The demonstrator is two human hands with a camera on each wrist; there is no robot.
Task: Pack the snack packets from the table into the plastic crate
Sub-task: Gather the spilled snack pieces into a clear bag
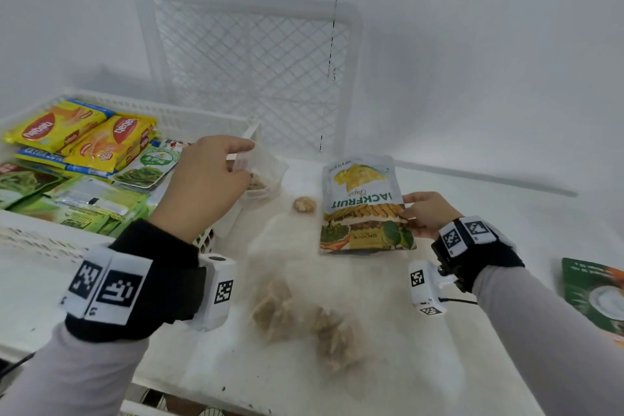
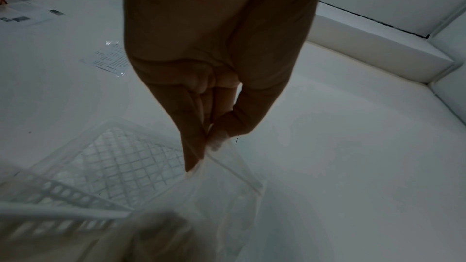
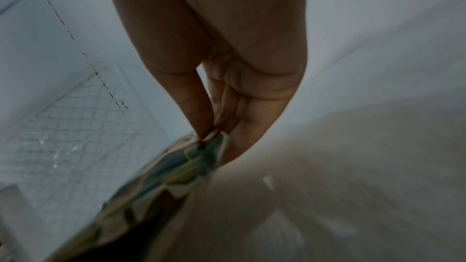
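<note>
While my left hand (image 1: 206, 176) pinches a clear snack bag (image 1: 261, 169) beside the crate (image 1: 189, 118), my right hand (image 1: 427, 213) pinches the jackfruit chips packet (image 1: 363, 206).

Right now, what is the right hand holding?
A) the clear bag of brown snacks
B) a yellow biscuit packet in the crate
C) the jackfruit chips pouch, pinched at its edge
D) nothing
C: the right hand pinches the edge of the jackfruit chips pouch on the table, while the left hand holds the clear bag.

crate (image 1: 189, 118): white lattice | jackfruit pouch (image 1: 363, 203): white, yellow, green | noodle packets (image 1: 84, 137): yellow, red
</note>
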